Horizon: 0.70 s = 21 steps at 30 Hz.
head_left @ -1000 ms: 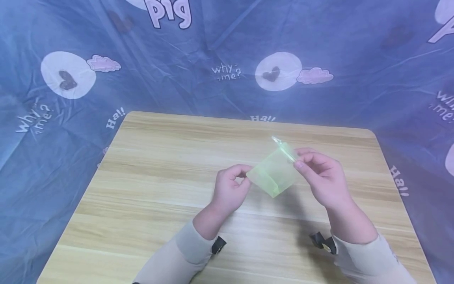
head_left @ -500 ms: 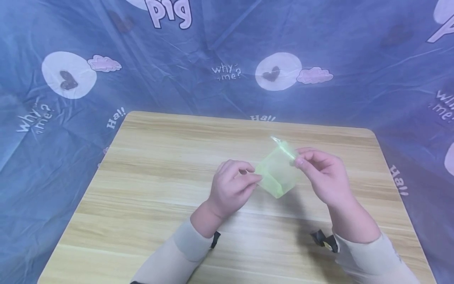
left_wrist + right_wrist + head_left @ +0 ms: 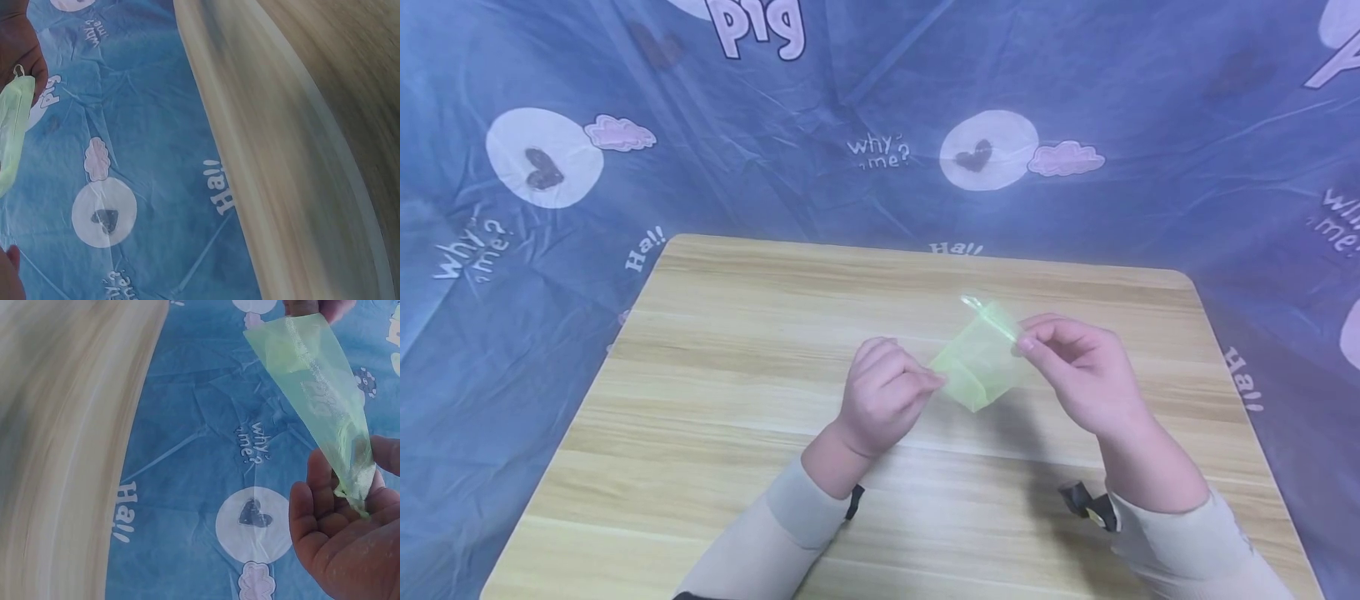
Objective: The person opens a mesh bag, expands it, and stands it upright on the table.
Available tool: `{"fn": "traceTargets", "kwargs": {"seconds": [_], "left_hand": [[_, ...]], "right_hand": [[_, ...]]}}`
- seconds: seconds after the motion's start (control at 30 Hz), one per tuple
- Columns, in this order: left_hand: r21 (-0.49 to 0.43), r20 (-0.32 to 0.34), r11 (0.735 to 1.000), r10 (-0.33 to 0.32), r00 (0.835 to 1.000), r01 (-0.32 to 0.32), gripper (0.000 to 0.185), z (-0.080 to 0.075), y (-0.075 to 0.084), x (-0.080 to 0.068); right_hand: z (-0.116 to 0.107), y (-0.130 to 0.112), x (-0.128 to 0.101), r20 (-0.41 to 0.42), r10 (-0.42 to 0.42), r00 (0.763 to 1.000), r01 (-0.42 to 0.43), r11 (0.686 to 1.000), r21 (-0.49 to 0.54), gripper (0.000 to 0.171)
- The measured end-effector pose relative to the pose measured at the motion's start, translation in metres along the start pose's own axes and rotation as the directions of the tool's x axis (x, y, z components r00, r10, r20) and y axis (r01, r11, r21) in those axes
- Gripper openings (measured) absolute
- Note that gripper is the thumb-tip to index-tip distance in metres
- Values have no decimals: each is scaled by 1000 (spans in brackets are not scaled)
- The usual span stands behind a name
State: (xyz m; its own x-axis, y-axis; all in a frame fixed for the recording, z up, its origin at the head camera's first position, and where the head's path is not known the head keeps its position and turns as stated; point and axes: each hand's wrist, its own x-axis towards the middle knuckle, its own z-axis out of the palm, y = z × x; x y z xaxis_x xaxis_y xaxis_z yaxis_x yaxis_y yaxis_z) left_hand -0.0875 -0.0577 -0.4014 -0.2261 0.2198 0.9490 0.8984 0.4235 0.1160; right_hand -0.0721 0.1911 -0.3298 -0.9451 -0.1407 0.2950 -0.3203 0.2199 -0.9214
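Observation:
Between both hands, above the tabletop, a sheer pale-green drawstring pouch (image 3: 976, 360) is held tilted. My left hand (image 3: 883, 396) pinches its left corner between thumb and fingers, the other fingers curled. On the opposite edge, my right hand (image 3: 1081, 375) pinches the pouch near its shiny rim. In the right wrist view the pouch (image 3: 312, 375) hangs spread out and see-through, narrowing to a gathered end with a cord by the right palm (image 3: 356, 550). Only a slim side of the pouch (image 3: 15, 125) shows in the left wrist view, with a small cord loop at its top.
A wood-grain table (image 3: 722, 400) with rounded corners lies beneath the hands. Behind it and down its sides hangs a blue printed cloth (image 3: 790, 158). Black straps (image 3: 1090, 504) show at the sleeve cuffs.
My left hand first slid its thumb and fingers over the pouch, then drew back slightly left with the corner pinched. The pouch has shifted a little left; my right hand stays nearly still.

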Motion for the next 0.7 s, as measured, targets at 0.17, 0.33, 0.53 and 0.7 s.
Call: {"fn": "traceTargets", "kwargs": {"seconds": [0.17,0.33,0.53,0.7], "left_hand": [[54,100,995,-95,990,90,17,0,0,-4],[-47,106,927,-364,925,371,19,5,13,-12],[-363,373,301,-820,433,882,11,8,37,-7],[-401,533,-72,-829,169,913,21,14,38,6]], "right_hand": [[1,1,0,4,-35,999,35,999,-32,11],[1,3,3,-49,-15,999,12,998,-58,11],[0,2,3,-154,31,988,-27,999,24,12],[3,3,2,-114,-24,993,34,996,85,11]]}}
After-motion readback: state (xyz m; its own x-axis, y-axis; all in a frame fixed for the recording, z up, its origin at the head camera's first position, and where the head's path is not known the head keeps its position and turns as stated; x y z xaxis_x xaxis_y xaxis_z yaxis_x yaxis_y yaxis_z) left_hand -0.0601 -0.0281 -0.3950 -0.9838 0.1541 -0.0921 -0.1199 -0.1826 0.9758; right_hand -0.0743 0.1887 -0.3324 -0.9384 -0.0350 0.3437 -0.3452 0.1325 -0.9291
